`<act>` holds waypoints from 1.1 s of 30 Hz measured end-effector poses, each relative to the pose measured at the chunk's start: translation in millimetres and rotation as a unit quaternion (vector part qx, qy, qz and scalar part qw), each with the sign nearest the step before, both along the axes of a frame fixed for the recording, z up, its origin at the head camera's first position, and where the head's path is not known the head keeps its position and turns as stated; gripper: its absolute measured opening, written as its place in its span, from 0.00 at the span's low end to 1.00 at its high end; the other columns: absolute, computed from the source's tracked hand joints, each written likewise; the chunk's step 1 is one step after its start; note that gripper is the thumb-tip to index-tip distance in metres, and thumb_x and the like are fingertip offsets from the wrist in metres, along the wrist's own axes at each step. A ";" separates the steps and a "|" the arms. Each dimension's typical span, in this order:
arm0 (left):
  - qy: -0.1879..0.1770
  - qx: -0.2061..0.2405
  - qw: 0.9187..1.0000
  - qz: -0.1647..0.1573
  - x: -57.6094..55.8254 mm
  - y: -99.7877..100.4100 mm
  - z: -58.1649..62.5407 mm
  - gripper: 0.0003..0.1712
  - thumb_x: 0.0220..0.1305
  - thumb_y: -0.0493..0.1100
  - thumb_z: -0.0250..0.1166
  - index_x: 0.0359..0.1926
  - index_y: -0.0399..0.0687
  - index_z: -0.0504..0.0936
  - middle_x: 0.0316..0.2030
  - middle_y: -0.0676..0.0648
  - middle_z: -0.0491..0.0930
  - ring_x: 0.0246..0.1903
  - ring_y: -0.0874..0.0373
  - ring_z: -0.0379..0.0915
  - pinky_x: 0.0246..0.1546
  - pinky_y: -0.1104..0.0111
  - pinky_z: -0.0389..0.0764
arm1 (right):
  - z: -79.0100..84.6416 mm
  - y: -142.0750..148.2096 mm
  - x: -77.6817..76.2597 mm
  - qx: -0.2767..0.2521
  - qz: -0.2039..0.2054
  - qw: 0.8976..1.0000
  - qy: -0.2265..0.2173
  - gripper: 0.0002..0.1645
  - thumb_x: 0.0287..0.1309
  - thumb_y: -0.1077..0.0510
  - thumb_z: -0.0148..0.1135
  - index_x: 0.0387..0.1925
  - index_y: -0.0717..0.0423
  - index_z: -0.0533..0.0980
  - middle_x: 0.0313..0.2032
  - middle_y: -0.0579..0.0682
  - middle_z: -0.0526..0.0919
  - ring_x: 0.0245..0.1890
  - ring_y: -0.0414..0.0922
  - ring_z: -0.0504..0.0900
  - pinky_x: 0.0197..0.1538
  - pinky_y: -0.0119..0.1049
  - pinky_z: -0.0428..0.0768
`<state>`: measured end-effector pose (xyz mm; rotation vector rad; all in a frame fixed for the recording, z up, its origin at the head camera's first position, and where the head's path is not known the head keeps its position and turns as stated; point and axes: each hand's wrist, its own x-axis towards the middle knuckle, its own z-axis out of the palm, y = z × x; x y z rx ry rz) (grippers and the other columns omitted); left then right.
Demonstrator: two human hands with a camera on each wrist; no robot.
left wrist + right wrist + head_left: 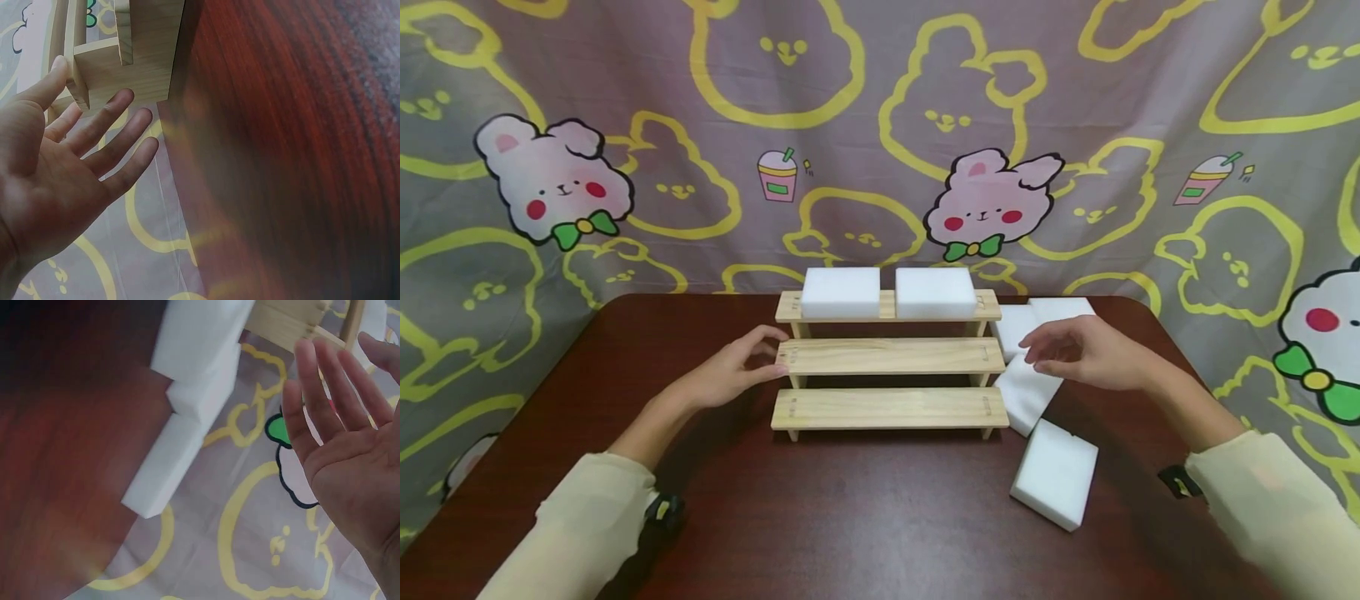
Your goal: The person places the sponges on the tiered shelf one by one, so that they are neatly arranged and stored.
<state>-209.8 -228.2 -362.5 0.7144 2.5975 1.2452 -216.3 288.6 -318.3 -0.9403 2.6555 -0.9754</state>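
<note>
Wooden rack (887,357), between left hand (736,365) and right hand (1088,354), fingers of both apart

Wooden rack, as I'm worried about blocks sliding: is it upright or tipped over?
Upright: in the head view, the wooden rack stands on its feet, two white blocks resting on its top tier.

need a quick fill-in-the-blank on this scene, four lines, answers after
1. The wooden step rack has ____ tiers.
2. Two white blocks sit on its ____ tier.
3. In the head view, the other white blocks lie to the rack's ____.
4. The right hand, fingers apart from the blocks, holds ____.

Missing words: three; top; right; nothing
</note>
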 end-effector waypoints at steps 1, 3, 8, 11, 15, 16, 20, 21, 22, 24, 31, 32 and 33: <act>0.001 0.002 1.000 0.000 -0.1 0.3 0.0 0.25 0.75 0.37 0.63 0.65 0.33 0.66 0.54 0.31 0.80 0.58 0.37 0.76 0.53 0.47 0.77 | -1.4 1.2 0.7 0.001 0.006 1.000 -0.010 0.18 0.61 0.67 0.73 0.52 0.63 0.82 0.40 0.53 0.89 0.37 0.41 0.87 0.42 0.36 0.85; 0.003 0.001 1.000 0.000 -0.3 0.5 -0.6 0.24 0.75 0.38 0.63 0.65 0.33 0.66 0.54 0.32 0.81 0.57 0.37 0.77 0.52 0.48 0.78 | -4.5 3.4 1.9 0.006 0.014 1.000 -0.027 0.18 0.61 0.66 0.73 0.52 0.64 0.82 0.40 0.53 0.89 0.37 0.41 0.87 0.42 0.36 0.85; 0.005 -0.001 1.000 0.002 -0.5 0.5 -0.9 0.24 0.75 0.38 0.63 0.65 0.33 0.66 0.53 0.32 0.81 0.57 0.37 0.77 0.51 0.49 0.78 | -12.9 7.0 3.4 0.014 0.032 0.998 -0.044 0.17 0.61 0.63 0.74 0.50 0.63 0.83 0.38 0.50 0.89 0.38 0.37 0.85 0.40 0.36 0.84; 0.001 -0.002 1.000 0.005 -0.6 0.3 0.0 0.25 0.75 0.38 0.64 0.65 0.33 0.66 0.54 0.32 0.81 0.57 0.37 0.77 0.52 0.48 0.78 | -17.4 7.7 3.6 0.017 0.039 0.999 -0.027 0.16 0.60 0.63 0.75 0.49 0.62 0.83 0.37 0.48 0.88 0.37 0.36 0.84 0.37 0.35 0.83; 0.002 -0.003 1.000 0.001 -0.3 0.3 0.5 0.25 0.76 0.38 0.63 0.65 0.33 0.66 0.54 0.32 0.81 0.57 0.38 0.77 0.51 0.48 0.78 | -23.5 8.4 2.1 0.022 0.033 0.999 0.017 0.17 0.58 0.64 0.76 0.49 0.60 0.84 0.42 0.48 0.89 0.37 0.40 0.83 0.37 0.38 0.82; 0.002 -0.002 1.000 0.000 -0.1 0.4 0.4 0.25 0.76 0.38 0.63 0.65 0.33 0.66 0.54 0.31 0.81 0.57 0.38 0.77 0.51 0.49 0.78 | -24.9 8.5 1.4 0.025 0.029 0.999 0.025 0.18 0.57 0.65 0.76 0.50 0.59 0.84 0.43 0.49 0.89 0.37 0.42 0.83 0.38 0.38 0.82; 0.004 0.002 1.000 -0.002 0.9 1.1 0.6 0.24 0.76 0.37 0.63 0.65 0.33 0.66 0.53 0.32 0.81 0.56 0.39 0.78 0.51 0.50 0.78 | -32.0 8.8 -1.7 0.042 0.022 0.997 0.060 0.23 0.53 0.67 0.78 0.52 0.59 0.84 0.49 0.51 0.87 0.36 0.48 0.80 0.38 0.41 0.80; 0.004 0.004 1.000 -0.003 1.1 1.2 0.6 0.24 0.75 0.37 0.63 0.65 0.32 0.66 0.53 0.32 0.81 0.56 0.39 0.78 0.51 0.50 0.78 | -33.7 8.6 -2.4 0.051 0.021 0.996 0.066 0.25 0.52 0.68 0.78 0.53 0.59 0.83 0.50 0.51 0.87 0.38 0.48 0.80 0.41 0.43 0.81; 0.003 0.004 1.000 -0.002 1.2 1.4 0.9 0.24 0.75 0.37 0.63 0.65 0.32 0.66 0.53 0.32 0.81 0.57 0.40 0.78 0.51 0.50 0.78 | -35.0 8.4 -3.0 0.059 0.020 0.996 0.070 0.26 0.52 0.68 0.77 0.54 0.59 0.83 0.51 0.52 0.86 0.41 0.49 0.81 0.43 0.45 0.82; 0.002 0.004 1.000 -0.002 1.7 1.6 1.4 0.24 0.75 0.37 0.63 0.65 0.32 0.66 0.54 0.32 0.81 0.57 0.40 0.78 0.51 0.50 0.78 | -37.4 8.2 -3.9 0.072 0.021 0.994 0.077 0.28 0.52 0.69 0.77 0.56 0.59 0.82 0.54 0.52 0.85 0.46 0.50 0.81 0.49 0.50 0.82; 0.004 0.003 1.000 -0.002 1.7 2.1 1.4 0.25 0.75 0.38 0.63 0.65 0.33 0.66 0.53 0.33 0.81 0.56 0.40 0.78 0.51 0.51 0.78 | -40.9 7.3 -4.5 0.099 0.040 0.992 0.067 0.32 0.52 0.74 0.71 0.61 0.59 0.79 0.60 0.55 0.82 0.59 0.56 0.79 0.58 0.61 0.77; 0.004 0.004 1.000 -0.002 1.8 2.3 1.3 0.25 0.75 0.37 0.63 0.65 0.33 0.66 0.53 0.33 0.81 0.56 0.40 0.78 0.50 0.50 0.78 | -41.2 7.2 -4.4 0.104 0.039 0.992 0.065 0.34 0.52 0.75 0.69 0.62 0.59 0.78 0.61 0.56 0.81 0.60 0.56 0.78 0.58 0.61 0.77; 0.005 0.004 1.000 -0.002 1.8 2.5 1.3 0.25 0.75 0.37 0.64 0.65 0.32 0.66 0.53 0.33 0.81 0.56 0.40 0.78 0.50 0.50 0.78 | -41.3 7.1 -4.4 0.109 0.037 0.991 0.062 0.35 0.52 0.76 0.68 0.63 0.59 0.77 0.61 0.56 0.80 0.61 0.56 0.78 0.58 0.61 0.77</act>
